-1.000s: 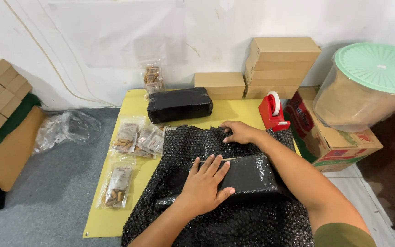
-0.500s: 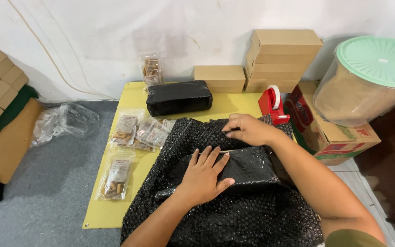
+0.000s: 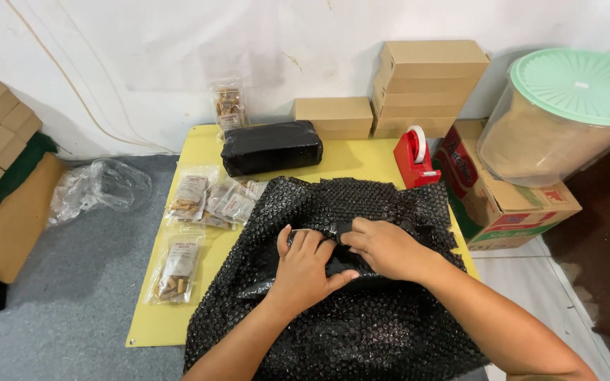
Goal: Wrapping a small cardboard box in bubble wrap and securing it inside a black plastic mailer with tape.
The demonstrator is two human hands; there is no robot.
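Both hands cover the black packet (image 3: 340, 262); the bubble wrap (image 3: 361, 331) runs off the bottom edge.
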